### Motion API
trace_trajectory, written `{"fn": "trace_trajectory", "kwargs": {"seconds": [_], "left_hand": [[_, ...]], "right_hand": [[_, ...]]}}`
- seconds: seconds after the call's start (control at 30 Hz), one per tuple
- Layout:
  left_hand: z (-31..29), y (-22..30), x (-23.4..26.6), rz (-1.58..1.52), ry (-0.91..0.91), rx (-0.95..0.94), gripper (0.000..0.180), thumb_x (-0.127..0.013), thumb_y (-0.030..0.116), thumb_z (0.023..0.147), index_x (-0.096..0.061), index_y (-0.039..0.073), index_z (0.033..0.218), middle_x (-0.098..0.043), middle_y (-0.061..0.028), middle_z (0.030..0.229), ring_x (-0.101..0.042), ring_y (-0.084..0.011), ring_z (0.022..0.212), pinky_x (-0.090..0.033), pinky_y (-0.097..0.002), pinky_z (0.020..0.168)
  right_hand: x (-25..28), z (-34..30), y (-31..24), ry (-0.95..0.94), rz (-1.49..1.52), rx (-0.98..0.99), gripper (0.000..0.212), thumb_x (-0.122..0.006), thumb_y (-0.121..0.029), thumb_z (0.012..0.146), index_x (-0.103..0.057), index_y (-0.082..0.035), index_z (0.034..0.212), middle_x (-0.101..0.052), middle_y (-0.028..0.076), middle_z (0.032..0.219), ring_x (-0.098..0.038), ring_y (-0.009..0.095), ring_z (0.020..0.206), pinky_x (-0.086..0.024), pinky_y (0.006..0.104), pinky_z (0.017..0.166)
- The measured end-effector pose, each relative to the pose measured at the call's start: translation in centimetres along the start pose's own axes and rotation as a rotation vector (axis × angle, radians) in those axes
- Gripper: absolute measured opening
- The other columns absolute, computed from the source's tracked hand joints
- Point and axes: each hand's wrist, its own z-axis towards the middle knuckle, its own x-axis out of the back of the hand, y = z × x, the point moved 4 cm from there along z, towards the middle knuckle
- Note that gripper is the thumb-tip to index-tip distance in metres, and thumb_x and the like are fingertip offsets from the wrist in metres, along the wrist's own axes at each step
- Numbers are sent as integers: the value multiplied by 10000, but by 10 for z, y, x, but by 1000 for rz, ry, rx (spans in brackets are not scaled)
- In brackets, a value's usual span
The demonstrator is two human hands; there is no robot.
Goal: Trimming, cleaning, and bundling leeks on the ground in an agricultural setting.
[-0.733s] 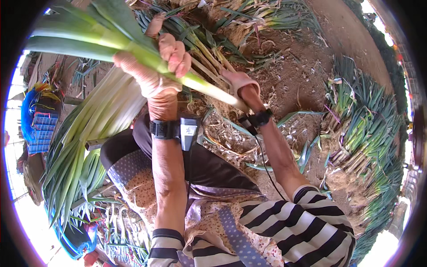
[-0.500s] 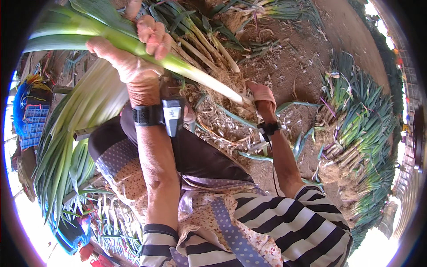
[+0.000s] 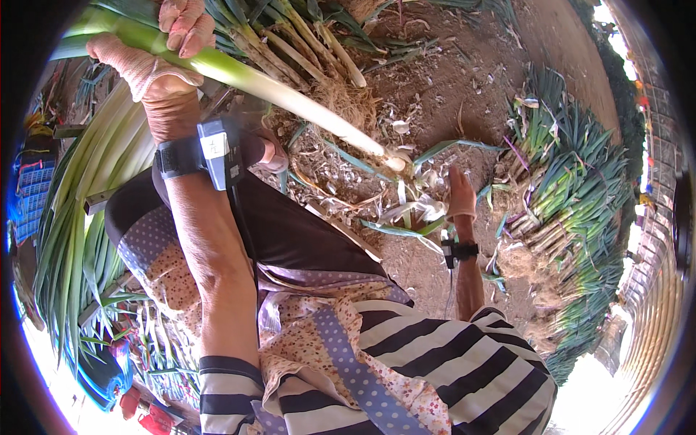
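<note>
A thick leek (image 3: 290, 101) runs slantwise across the upper left, green leaves at the far left and white shank toward the middle. My left hand (image 3: 156, 61), in a pale glove, is wrapped round it where green turns to white. The root end (image 3: 396, 162) hangs over the littered ground. Below and right of this end, apart from it, is my right hand (image 3: 461, 194), its fingers stretched out and seen nearly edge-on. Pale peeled strips (image 3: 413, 210) lie between the right hand and the root end. Both wrists wear black straps with small devices.
Cleaned leeks (image 3: 80, 196) are piled at my left, beside my knee. Unpeeled leeks with roots (image 3: 304, 51) lie ahead, and a long heap of leeks (image 3: 573, 196) stretches along the right. A blue crate (image 3: 35, 192) stands at the far left. Scraps cover the brown soil.
My right hand has come off the leek's root end and moved down and right. The leek and my left hand have shifted left in view; pale strips now show below the root end.
</note>
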Motion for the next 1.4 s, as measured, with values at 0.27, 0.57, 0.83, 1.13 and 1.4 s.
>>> {"fn": "trace_trajectory", "kwargs": {"seconds": [0.27,0.57,0.83,1.13,1.4], "left_hand": [[-4,-4,1,-7,4,15,798,-526,722,727,-513,0,1067,-510,-12,654,-425,-97,471,-361,-212,367],[-3,-22,-11,97,-11,-93,650,-533,577,847,-535,-27,1087,-535,-24,664,-440,-87,450,-369,-202,314],[0,-5,25,92,290,151,845,-310,858,698,-490,50,868,-356,-3,584,-386,-120,527,-288,-223,427],[-25,11,50,860,809,-354,828,-326,804,772,-536,17,925,-544,-96,703,-511,-227,665,-456,-353,618],[-34,-3,52,430,762,-262,565,-481,587,860,-504,34,972,-519,-76,806,-502,-198,728,-497,-338,660]], "right_hand": [[62,59,-204,89,340,681,347,-622,-146,769,-581,-127,1113,-655,93,1010,-660,226,813,-542,265,625],[5,18,-132,203,54,432,292,-558,-171,882,-565,-220,1170,-624,14,731,-564,183,496,-431,325,387],[-51,-108,76,-406,-207,-103,367,-414,-422,914,-560,-185,1154,-644,134,988,-624,346,891,-482,458,729],[92,10,-108,247,-67,-55,585,-647,-566,730,-593,-130,1116,-641,118,1023,-627,265,875,-524,368,719],[95,67,-212,275,-18,300,539,-736,-444,702,-578,-89,1075,-622,56,863,-623,185,827,-531,340,654]]}}
